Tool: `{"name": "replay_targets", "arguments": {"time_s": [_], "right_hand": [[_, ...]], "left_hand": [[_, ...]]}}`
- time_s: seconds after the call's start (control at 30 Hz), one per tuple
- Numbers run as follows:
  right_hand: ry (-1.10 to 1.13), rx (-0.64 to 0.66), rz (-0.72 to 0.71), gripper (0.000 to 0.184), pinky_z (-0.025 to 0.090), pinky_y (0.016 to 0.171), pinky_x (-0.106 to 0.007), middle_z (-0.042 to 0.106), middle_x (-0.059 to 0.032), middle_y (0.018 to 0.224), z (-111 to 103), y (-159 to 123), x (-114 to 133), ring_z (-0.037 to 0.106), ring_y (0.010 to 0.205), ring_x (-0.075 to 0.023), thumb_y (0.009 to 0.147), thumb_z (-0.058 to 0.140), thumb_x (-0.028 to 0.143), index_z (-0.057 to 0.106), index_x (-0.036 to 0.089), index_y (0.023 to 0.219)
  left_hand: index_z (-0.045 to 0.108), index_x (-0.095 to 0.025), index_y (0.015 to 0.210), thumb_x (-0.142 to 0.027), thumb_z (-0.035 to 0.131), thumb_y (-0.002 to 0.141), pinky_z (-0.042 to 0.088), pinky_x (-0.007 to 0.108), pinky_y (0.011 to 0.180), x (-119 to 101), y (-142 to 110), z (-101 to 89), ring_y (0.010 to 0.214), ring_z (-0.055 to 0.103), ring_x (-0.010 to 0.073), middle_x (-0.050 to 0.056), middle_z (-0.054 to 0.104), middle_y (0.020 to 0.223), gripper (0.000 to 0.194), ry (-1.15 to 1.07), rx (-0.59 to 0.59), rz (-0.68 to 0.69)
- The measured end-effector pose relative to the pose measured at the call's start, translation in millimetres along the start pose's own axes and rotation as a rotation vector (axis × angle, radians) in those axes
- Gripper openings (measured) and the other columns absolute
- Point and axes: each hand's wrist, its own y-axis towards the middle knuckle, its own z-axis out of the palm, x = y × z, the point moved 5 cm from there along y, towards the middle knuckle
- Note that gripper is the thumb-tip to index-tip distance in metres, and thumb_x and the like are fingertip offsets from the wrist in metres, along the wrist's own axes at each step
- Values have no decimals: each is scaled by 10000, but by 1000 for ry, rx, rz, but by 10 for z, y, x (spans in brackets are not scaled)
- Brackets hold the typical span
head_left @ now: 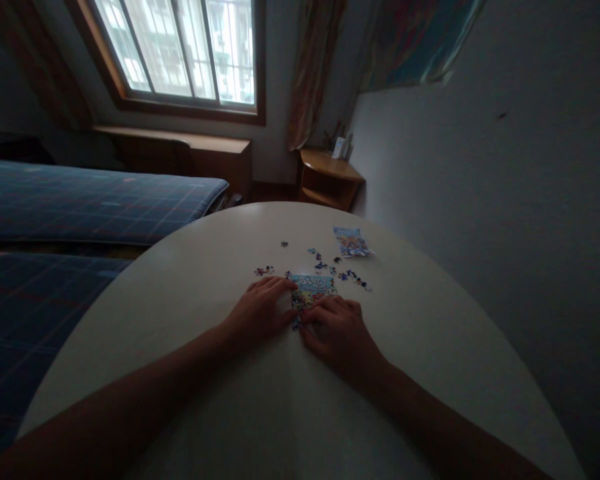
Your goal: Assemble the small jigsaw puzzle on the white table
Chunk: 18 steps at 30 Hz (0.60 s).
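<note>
A partly assembled jigsaw puzzle [313, 285] with a light blue top lies flat on the table in front of me. My left hand [265, 305] rests along its left edge, thumb and fingers apart, fingertips touching the border. Over the lower right part is my right hand [339, 332], its fingers bent and drawn together low on the puzzle; whatever they pinch is hidden. A dark puzzle piece [296, 325] shows between the two thumbs. Loose puzzle pieces [347, 275] are scattered beyond and to the right, and a few more pieces [264, 271] lie past my left fingers.
The round white table [190, 293] fills the foreground. A crumpled printed packet [353, 243] lies toward its far right, and a single piece [285, 244] sits at the back. A bed with a plaid mattress [90, 200] is on the left, a wall [480, 180] on the right.
</note>
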Motion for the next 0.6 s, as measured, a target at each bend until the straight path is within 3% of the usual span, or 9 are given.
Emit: {"name": "replay_targets", "arguments": {"time_s": [0.17,0.33,0.6], "right_hand": [[-97,-34,-104,35,264,880,-387,711,1,919,-28,-15,53,600,941,-204,815,721,241,686,242,814],[-182,-13,-201,105,263,880,-389,709,-9,892,-42,-36,98,582,922,-200,887,654,282,675,231,797],[-64,29,-206,89,320,867,-366,712,1,915,-78,-34,-19,609,894,-173,903,638,257,723,268,926]], "left_hand": [[578,-237,1177,-252,676,821,420,447,1062,-8,-4,0,1195,573,248,52,652,1236,369,24,2,7],[558,-235,1205,-307,647,846,401,452,1084,-37,-36,-20,1233,544,256,60,632,1274,377,56,36,67],[544,-239,1227,-324,645,819,391,469,1099,-28,-75,-9,1257,525,265,58,601,1321,429,98,69,66]]}}
